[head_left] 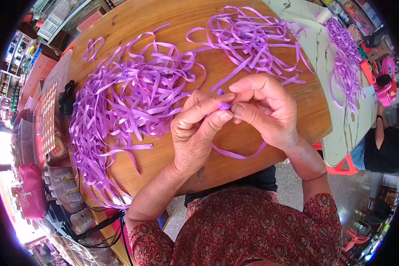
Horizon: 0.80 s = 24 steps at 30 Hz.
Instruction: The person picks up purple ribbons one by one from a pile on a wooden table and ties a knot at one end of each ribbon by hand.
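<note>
Above the wooden table, my left hand (195, 128) pinches a length of purple ribbon between thumb and forefinger. A small, tightly bunched purple knot (224, 106) shows at its fingertips. Close against the knot from the other side is the thumb of my right hand (266, 108); its forefinger arches above, and the curled fingers seem to grip the ribbon, partly hidden. Below both hands hangs a loose loop of the purple ribbon (235, 155). A large heap of purple ribbons (119, 95) lies to the left, and a smaller pile of ribbons (252, 40) lies beyond my right hand.
A pale marbled table (346, 128) adjoins the wooden table (164, 170) on the right, bearing another purple ribbon bundle (343, 57). Clear plastic containers (66, 190) and a pink pouch (32, 190) crowd the left side. Another person's arm (379, 133) shows at far right.
</note>
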Each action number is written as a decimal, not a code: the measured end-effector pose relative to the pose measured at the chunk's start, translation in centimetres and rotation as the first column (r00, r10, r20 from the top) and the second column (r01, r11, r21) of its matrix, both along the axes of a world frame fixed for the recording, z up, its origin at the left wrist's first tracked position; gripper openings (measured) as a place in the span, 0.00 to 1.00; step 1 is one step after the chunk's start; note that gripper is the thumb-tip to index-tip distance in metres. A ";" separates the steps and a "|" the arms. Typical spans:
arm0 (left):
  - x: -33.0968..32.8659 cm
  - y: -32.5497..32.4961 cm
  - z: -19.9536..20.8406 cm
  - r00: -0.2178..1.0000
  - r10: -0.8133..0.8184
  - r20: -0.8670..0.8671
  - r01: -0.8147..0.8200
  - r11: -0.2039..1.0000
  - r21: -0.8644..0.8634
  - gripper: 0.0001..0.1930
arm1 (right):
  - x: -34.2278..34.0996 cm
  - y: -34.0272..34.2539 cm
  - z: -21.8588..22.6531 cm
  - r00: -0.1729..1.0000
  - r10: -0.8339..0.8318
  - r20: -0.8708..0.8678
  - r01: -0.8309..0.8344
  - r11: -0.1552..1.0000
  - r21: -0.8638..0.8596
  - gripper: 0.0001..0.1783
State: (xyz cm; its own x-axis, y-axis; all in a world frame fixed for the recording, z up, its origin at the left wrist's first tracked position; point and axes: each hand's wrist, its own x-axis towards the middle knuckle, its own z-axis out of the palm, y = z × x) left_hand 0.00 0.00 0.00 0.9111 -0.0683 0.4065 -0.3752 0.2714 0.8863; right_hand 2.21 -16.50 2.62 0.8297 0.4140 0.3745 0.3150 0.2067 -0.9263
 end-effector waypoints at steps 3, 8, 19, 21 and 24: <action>-0.1 -0.1 -0.1 0.998 0.044 0.050 -0.043 0.999 -0.015 0.13 | -0.2 0.2 0.0 0.999 -0.018 0.041 0.020 0.999 -0.044 0.19; -0.6 -0.3 -0.1 0.995 0.009 -0.095 -0.030 0.975 -0.220 0.08 | -0.2 0.4 0.3 0.990 -0.025 0.136 0.048 0.984 -0.169 0.18; -0.2 0.1 0.0 0.988 -0.043 -0.151 -0.006 0.950 -0.314 0.05 | 0.0 0.9 -0.5 0.991 -0.009 0.135 0.028 0.989 -0.143 0.16; -0.1 0.2 0.0 0.995 -0.029 -0.096 0.001 0.961 -0.276 0.05 | -0.1 0.8 -0.3 0.996 -0.016 0.093 0.029 0.990 -0.141 0.16; 0.1 0.4 0.0 0.999 -0.027 -0.045 0.017 0.975 -0.220 0.06 | -0.1 0.4 -0.2 0.997 -0.015 0.071 0.024 0.992 -0.127 0.16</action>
